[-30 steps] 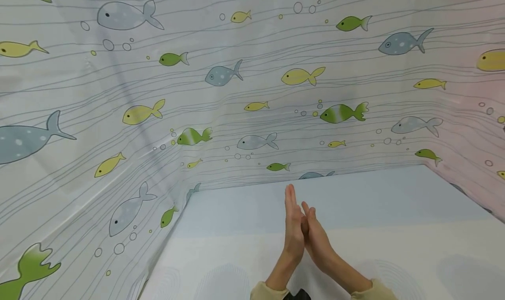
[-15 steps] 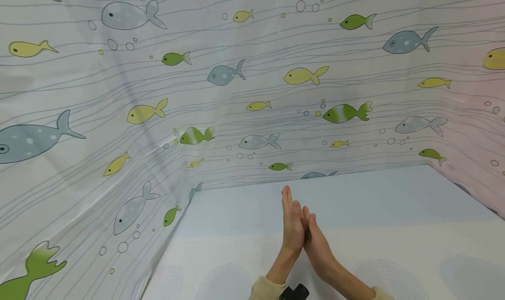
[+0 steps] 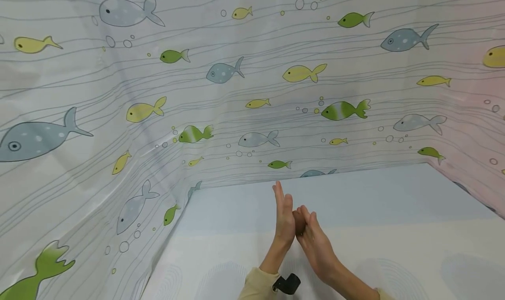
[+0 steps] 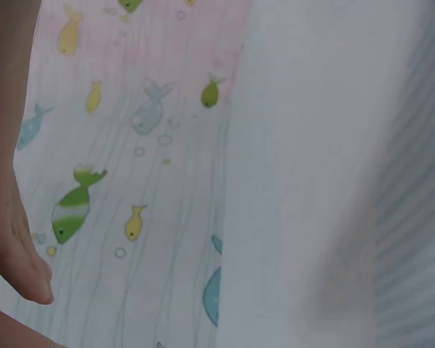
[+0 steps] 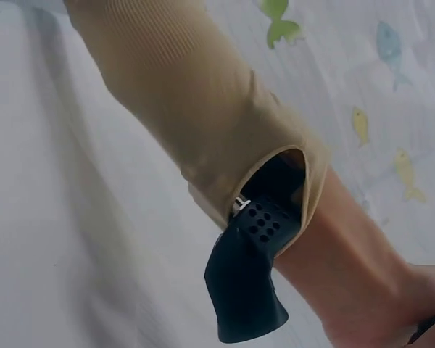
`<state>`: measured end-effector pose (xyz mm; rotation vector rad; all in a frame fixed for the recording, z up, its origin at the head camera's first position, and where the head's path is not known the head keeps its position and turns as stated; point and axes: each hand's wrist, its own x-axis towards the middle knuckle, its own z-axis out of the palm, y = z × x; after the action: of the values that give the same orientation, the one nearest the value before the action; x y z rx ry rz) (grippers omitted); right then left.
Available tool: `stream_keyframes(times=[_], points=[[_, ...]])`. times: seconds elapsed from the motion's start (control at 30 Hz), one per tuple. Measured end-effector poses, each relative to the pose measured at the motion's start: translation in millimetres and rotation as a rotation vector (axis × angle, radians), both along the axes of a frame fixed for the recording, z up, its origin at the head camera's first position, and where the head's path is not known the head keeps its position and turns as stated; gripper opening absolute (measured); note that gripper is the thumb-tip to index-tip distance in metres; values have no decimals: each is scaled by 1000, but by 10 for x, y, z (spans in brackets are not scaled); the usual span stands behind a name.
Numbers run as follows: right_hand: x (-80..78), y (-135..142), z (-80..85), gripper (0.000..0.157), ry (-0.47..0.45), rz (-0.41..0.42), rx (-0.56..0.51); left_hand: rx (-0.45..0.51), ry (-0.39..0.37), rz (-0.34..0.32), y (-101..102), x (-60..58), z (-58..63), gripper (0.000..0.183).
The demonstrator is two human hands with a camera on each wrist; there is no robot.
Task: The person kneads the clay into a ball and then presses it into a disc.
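Observation:
Between the two palms sits a small brown ball (image 3: 299, 223), in the head view, partly covered by the hands. The left hand (image 3: 285, 219) stands upright with straight fingers, its palm against the ball's left side. Against the other side lies the right hand (image 3: 318, 249), tilted, its fingers extended and pointing up. In the left wrist view only part of a hand (image 4: 14, 239) shows at the left edge, and the ball is out of sight there. The right wrist view shows the left forearm's beige sleeve (image 5: 196, 101) and a black wrist camera (image 5: 246, 283), not the ball.
Beneath the hands spreads a white and pale blue table surface (image 3: 221, 217). A curtain (image 3: 189, 85) printed with fish and bubbles surrounds it at the back and sides.
The left hand has shifted left and slightly up, away from the right palm, so more of the brown ball shows. More of the black wrist camera has come into view.

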<state>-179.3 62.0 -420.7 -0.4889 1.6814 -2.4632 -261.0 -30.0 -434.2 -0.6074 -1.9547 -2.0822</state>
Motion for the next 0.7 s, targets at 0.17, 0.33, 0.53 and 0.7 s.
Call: stream_keyframes(times=[0.17, 0.33, 0.53, 0.7], points=[[-22, 0, 32, 81, 25, 10, -11, -22, -9, -13, -21, 21, -27, 61], [-63, -17, 43, 84, 14, 4, -17, -28, 1, -24, -36, 61, -66, 59], [-131, -31, 50, 82, 29, 3, -28, -54, 29, -36, -29, 108, -109, 57], [-196, -59, 70, 83, 15, -53, -44, -73, 42, -68, -27, 148, -153, 57]])
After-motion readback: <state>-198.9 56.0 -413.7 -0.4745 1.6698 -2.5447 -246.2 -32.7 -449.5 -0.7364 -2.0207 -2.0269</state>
